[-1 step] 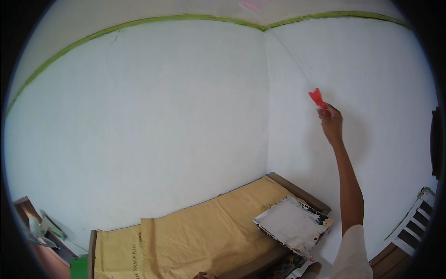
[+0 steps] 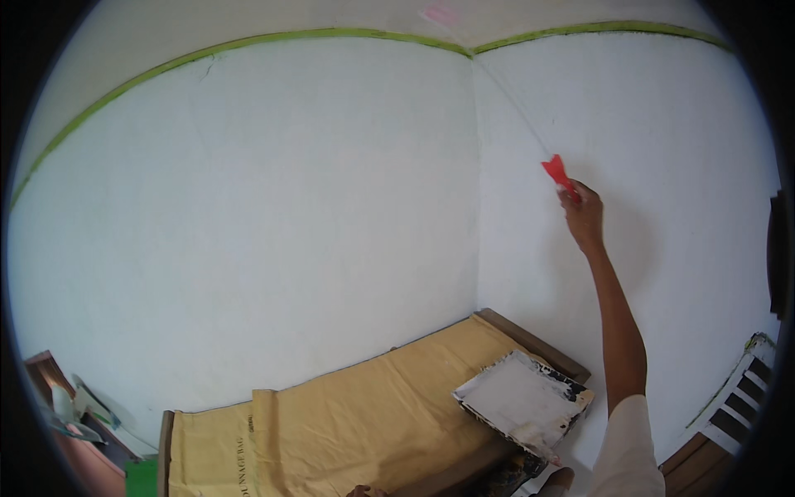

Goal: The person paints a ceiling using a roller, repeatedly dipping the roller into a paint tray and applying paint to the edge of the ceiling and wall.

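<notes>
I see the red handle of a thin pole raised against the white wall near the corner, my right hand clenched around it; my left hand is out of view. At full reach my grip could slip, I judge, dropping it toward the paint tray on the paper-covered floor, or smearing the green tape.

Matt white painted wall, glossy red plastic handle, creased brown paper sheet, paint-smeared tray
</notes>
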`<state>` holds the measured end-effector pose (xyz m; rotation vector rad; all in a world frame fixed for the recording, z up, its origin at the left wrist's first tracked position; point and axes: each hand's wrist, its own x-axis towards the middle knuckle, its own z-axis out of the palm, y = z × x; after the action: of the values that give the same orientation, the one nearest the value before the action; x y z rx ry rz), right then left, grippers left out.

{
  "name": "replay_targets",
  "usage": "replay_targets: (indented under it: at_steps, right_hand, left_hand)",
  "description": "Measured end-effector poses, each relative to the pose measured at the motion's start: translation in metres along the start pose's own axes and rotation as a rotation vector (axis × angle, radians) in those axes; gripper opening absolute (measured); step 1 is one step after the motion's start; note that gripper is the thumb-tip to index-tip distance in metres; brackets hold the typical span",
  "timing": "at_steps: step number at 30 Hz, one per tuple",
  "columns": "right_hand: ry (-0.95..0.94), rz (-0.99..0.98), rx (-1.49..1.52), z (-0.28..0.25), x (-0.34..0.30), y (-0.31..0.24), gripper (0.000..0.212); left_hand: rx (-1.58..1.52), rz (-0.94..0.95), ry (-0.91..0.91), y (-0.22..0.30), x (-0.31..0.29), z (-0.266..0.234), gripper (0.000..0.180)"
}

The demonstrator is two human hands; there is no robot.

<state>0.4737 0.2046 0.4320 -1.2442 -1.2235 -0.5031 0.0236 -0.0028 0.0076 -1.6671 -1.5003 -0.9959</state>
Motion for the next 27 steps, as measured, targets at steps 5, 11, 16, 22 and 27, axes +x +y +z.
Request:
replay_targets:
  at_steps: [5, 11, 16, 22, 27]
  right_hand:
    - [0.015, -0.021, -0.122, 0.068, 0.035, -0.017, 0.039]
    - [-0.111, 0.138, -0.071, 0.075, 0.031, -0.059, 0.036]
    - [0.016, 0.022, -0.075, 0.0, 0.004, -0.043, 0.041]
    - [0.02, 0.11, 0.154, -0.12, -0.059, -0.038, 0.04]
    - [0.052, 0.302, 0.279, -0.179, -0.124, -0.051, 0.03]
  left_hand:
    - [-0.04, -0.023, 0.018, -0.006, -0.001, -0.002, 0.032]
    - [-0.208, -0.143, -0.093, -0.003, -0.012, -0.004, 0.032]
    - [-0.185, -0.097, -0.066, -0.004, -0.014, -0.004, 0.032]
    - [0.236, 0.177, 0.047, -0.008, -0.009, -0.009, 0.03]
    - [0.045, 0.191, 0.106, -0.028, -0.051, 0.035, 0.029]
